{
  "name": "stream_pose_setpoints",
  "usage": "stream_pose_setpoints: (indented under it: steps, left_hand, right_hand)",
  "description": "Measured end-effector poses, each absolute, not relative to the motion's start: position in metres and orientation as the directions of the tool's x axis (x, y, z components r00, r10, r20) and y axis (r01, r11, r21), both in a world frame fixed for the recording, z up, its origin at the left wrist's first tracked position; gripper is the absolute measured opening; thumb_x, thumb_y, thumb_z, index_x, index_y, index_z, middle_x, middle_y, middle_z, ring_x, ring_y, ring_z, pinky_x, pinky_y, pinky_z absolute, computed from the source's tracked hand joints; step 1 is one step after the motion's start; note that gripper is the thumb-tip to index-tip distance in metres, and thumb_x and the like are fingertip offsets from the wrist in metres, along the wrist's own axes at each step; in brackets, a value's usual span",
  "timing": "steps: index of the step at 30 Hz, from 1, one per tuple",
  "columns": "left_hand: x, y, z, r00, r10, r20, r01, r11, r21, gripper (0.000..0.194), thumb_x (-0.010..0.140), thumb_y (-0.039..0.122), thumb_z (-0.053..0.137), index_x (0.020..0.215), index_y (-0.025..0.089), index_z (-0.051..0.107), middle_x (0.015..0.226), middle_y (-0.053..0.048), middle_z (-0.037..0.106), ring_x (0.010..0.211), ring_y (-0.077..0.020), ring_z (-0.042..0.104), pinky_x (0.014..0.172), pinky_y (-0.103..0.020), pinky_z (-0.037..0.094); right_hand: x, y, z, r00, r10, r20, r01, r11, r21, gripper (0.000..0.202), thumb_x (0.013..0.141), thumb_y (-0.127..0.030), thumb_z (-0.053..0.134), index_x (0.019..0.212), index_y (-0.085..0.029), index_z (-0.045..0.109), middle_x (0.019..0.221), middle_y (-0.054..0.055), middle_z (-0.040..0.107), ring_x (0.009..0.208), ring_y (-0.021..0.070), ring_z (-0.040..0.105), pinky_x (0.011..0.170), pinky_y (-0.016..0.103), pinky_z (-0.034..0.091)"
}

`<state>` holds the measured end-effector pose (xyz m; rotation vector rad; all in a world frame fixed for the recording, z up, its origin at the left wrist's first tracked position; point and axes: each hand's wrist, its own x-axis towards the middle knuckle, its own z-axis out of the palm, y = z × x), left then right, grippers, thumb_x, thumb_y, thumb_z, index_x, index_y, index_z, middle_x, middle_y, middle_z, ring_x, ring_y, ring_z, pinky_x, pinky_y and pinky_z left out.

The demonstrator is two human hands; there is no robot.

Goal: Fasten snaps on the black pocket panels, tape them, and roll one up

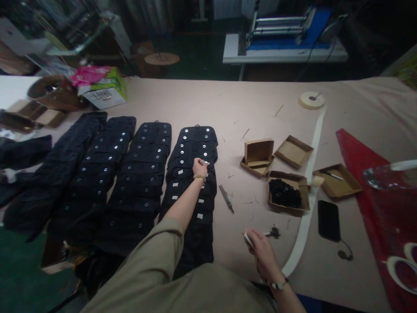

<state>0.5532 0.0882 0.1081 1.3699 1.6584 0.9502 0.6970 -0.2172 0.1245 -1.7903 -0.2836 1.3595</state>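
My left hand [199, 168] reaches onto the rightmost black fabric panel [190, 204]. Its fingertips are pinched on a small whitish piece of tape [204, 162] at the panel's right column. Above the hand, shiny metal eyelets [205, 154] show in two columns; below it, small pale tape squares [200, 216] sit in similar columns. Low over the table, my right hand [261, 251] is closed around a small flat pale piece [249, 239] whose kind I cannot make out. Beside that hand lies a small dark object with a light shaft [273, 232].
More black panels [133, 178] lie to the left. A craft knife [226, 198] rests right of the near panel. Further right are cardboard boxes, one box [304, 191] holding black pieces, a tape roll [312, 100] with its strip unrolled, a phone [328, 221] and scissors [402, 271].
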Motion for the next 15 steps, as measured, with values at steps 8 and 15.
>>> stream_pose_setpoints:
  steps: [8, 15]
  left_hand:
    - [0.571, 0.113, 0.076, -0.189, 0.976, -0.106, 0.53, 0.193, 0.826, 0.033, 0.095, 0.036, 0.062, 0.12, 0.015, 0.061, 0.121, -0.01, 0.062, 0.105, -0.0218, 0.062, 0.09, -0.043, 0.055]
    - [0.502, 0.139, 0.08, -0.338, 0.932, -0.131, 0.58, 0.316, 0.751, 0.022, 0.094, 0.025, 0.049, 0.106, 0.016, 0.065, 0.102, -0.01, 0.07, 0.095, -0.0179, 0.065, 0.086, -0.028, 0.049]
  right_hand:
    - [0.695, -0.214, 0.133, 0.392, 0.622, -0.678, -0.305, -0.607, -0.734, 0.04, 0.063, -0.057, 0.07, 0.07, -0.018, 0.062, 0.066, 0.002, 0.056, 0.06, 0.0143, 0.048, 0.054, 0.024, 0.034]
    - [0.704, -0.208, 0.142, 0.436, 0.574, -0.694, -0.432, -0.543, -0.72, 0.041, 0.055, -0.05, 0.078, 0.08, -0.019, 0.07, 0.073, 0.004, 0.062, 0.066, 0.0166, 0.052, 0.055, 0.025, 0.038]
